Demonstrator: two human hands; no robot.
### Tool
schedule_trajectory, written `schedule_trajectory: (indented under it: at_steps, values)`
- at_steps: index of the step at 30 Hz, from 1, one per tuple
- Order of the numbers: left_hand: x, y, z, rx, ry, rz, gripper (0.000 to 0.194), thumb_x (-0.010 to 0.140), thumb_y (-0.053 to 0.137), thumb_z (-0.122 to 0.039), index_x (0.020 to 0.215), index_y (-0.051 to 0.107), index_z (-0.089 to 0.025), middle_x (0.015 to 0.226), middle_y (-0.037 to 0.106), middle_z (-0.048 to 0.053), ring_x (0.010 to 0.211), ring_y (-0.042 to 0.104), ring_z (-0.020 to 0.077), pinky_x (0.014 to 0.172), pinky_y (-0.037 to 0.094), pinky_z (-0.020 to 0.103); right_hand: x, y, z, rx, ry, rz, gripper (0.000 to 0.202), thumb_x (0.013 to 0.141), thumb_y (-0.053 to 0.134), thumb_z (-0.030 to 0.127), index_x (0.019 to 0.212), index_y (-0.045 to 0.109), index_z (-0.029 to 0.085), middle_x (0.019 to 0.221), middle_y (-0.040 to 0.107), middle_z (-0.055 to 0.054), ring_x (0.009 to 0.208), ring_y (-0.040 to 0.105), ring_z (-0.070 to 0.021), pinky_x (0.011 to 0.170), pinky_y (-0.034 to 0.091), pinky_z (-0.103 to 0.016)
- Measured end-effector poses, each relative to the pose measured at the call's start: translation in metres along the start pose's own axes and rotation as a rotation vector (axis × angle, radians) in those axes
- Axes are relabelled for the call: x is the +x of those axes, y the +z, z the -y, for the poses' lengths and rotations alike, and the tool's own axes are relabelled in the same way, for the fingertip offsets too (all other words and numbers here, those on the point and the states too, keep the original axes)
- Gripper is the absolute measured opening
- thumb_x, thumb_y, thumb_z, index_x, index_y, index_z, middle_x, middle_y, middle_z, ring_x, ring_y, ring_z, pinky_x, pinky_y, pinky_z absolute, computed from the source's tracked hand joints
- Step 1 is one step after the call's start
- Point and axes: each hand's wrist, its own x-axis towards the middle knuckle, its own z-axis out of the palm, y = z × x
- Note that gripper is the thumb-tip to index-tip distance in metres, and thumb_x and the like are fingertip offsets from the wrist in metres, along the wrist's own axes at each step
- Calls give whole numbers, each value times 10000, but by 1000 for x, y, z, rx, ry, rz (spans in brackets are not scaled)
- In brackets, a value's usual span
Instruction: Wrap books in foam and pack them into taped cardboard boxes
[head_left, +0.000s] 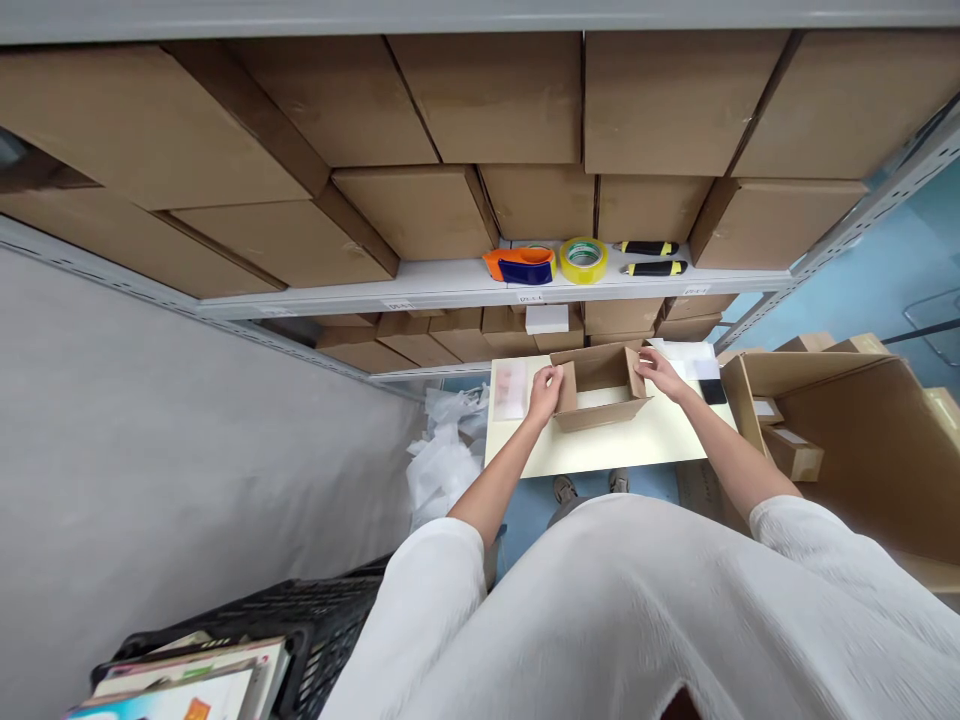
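A small brown cardboard box (606, 414) sits on a cream tabletop (540, 458), its upper side open and the pale surface showing through its inside. My left hand (545, 393) has its fingers closed on the box's left end flap. At the right end, my right hand (660, 374) pinches the other flap between thumb and fingers. Left of the box lies a pinkish-white sheet or packet (511, 390). White papers (688, 358) and a black flat object (713, 391) lie beyond my right hand.
Shelves (450, 290) of cardboard boxes rise ahead, holding an orange-and-blue tape dispenser (523, 265), a yellow tape roll (583, 260) and two cutters (656, 268). A large open carton (862, 450) stands right. White plastic bags (444, 468) and a black crate (322, 610) are left.
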Motion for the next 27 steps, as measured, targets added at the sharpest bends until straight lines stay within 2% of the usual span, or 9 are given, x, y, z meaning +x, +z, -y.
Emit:
schedule_trajectory:
  at_steps: [3, 6, 9, 13, 17, 20, 23, 25, 27]
  values:
    - [-3, -12, 5, 75, 25, 106, 288, 981, 558, -224, 1138, 797, -266, 1633, 581, 50, 1579, 481, 262, 1316, 379, 401, -1, -4, -6, 11, -4, -10, 783, 726, 889, 493, 1444, 653, 288, 1417, 676, -132, 1306, 652, -327, 1194, 517, -610]
    - [-4, -24, 11, 140, 15, 199, 591, 795, 575, -75, 1294, 802, -297, 1716, 509, 18, 1637, 412, 273, 1353, 347, 436, -2, -6, -8, 3, -4, 4, 809, 702, 895, 452, 1456, 647, 292, 1383, 686, -129, 1244, 675, -320, 1162, 544, -618]
    - [-3, -33, 15, 139, 21, 280, 713, 729, 585, -60, 1377, 781, -285, 1755, 460, 44, 1659, 376, 301, 1355, 351, 460, -3, -5, -6, -15, -15, 9, 833, 675, 894, 423, 1458, 644, 285, 1396, 681, -135, 1221, 674, -320, 1125, 568, -604]
    - [-4, -48, 16, 68, 24, 407, 763, 719, 627, -106, 1447, 728, -310, 1805, 351, 81, 1667, 351, 347, 1245, 490, 508, -4, -3, -3, -34, -37, 30, 790, 670, 858, 401, 1430, 654, 317, 1527, 626, -116, 1236, 650, -314, 1066, 597, -570]
    - [-10, -62, 14, 92, 40, 540, 794, 704, 803, -194, 1465, 651, -361, 1781, 342, 100, 1649, 369, 369, 1223, 492, 537, -3, -3, -1, -32, -48, 17, 635, 638, 832, 374, 1260, 718, 303, 1519, 642, -85, 1259, 645, -322, 1059, 583, -526]
    - [-16, -62, 16, 48, 24, 536, 910, 679, 953, -330, 1486, 531, -339, 1710, 393, 144, 1593, 444, 362, 1200, 500, 514, -4, -7, 1, -3, -32, 46, 467, 635, 812, 367, 1090, 762, 274, 1501, 664, -83, 1287, 648, -338, 1068, 558, -507]
    - [-19, -53, 18, -31, -11, 474, 976, 679, 998, -475, 1463, 439, -315, 1681, 387, 183, 1497, 532, 345, 1132, 544, 484, -7, -12, 4, 31, 18, 69, 333, 734, 753, 431, 1013, 797, 256, 1520, 667, -88, 1333, 626, -332, 1082, 535, -489]
    - [-20, -45, 20, -76, -24, 411, 942, 705, 983, -541, 1420, 418, -300, 1636, 417, 189, 1402, 596, 317, 1080, 571, 465, -8, -14, 6, 34, 38, 68, 333, 822, 702, 514, 1007, 806, 257, 1484, 698, -80, 1344, 609, -319, 1093, 524, -482]
    - [-19, -37, 21, -96, -18, 338, 851, 744, 956, -571, 1351, 432, -285, 1558, 479, 167, 1310, 640, 286, 1047, 582, 453, -9, -14, 7, 18, 40, 70, 387, 851, 717, 601, 1005, 798, 256, 1394, 745, -81, 1286, 626, -310, 1081, 528, -478]
